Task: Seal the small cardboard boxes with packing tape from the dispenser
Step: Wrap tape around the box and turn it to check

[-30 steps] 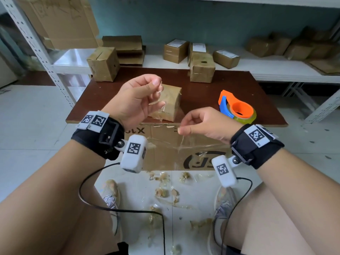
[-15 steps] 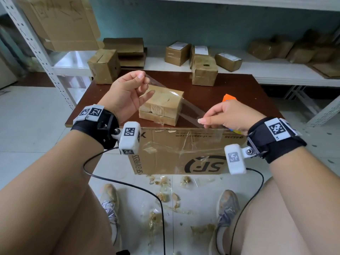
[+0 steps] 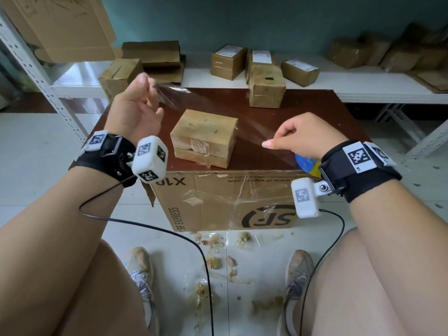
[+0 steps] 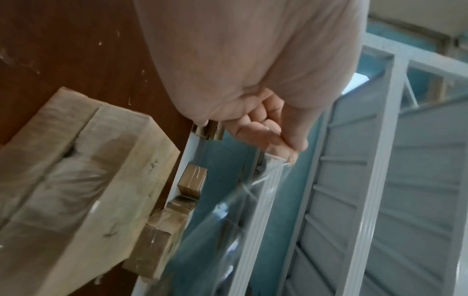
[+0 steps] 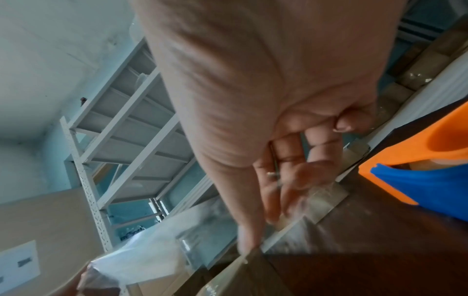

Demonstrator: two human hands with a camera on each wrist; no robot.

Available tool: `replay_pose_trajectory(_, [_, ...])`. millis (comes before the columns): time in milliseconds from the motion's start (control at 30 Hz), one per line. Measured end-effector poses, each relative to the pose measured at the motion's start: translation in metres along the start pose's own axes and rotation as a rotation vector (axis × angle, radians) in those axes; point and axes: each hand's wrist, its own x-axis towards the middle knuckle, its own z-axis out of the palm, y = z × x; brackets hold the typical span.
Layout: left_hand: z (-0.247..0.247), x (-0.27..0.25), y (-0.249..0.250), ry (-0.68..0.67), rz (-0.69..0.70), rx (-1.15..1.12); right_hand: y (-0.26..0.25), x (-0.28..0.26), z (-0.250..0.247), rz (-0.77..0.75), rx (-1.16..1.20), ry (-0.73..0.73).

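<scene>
A small cardboard box lies on the brown table, near its front edge, with old tape on its side. A strip of clear packing tape is stretched in the air above and behind the box. My left hand pinches its far left end, raised above the table's left corner; the left wrist view shows the tape hanging from my fingertips. My right hand pinches the tape's other end, low at the right of the box. The orange and blue tape dispenser sits just behind my right wrist, mostly hidden in the head view.
Two more small boxes stand at the table's back. A white shelf behind carries several parcels. A large SF Express carton stands under the table's front edge. Tape scraps litter the floor between my feet.
Both hands have moved apart, drawing the tape strip out longer; the left hand rose up and left, the right hand went right. The small box now lies flat on the table, free of my hands.
</scene>
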Motion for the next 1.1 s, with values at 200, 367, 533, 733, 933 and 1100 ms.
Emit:
replay_pose_trajectory(200, [-0.026,0.007,0.007,0.169,-0.037,-0.106,0.019,0.003,-0.005,0.016,0.252,-0.009])
replay_pose_trajectory(367, [-0.030,0.007,-0.010,0.187,-0.089,-0.158,0.029,0.004,-0.004,0.087,0.575,0.049])
replay_pose_trajectory(533, [-0.034,0.010,-0.014,0.273,-0.182,-0.126,0.032,0.002,-0.006,0.161,0.658,0.077])
replay_pose_trajectory(733, [-0.044,-0.002,-0.013,0.284,-0.268,-0.099,0.035,0.002,-0.005,0.209,0.752,0.127])
replay_pose_trajectory(933, [-0.050,-0.011,-0.011,0.303,-0.263,0.093,0.024,0.008,0.007,0.237,0.885,0.126])
replay_pose_trajectory(1100, [-0.042,-0.012,-0.017,0.278,-0.183,0.012,0.002,0.018,0.022,0.288,1.313,-0.086])
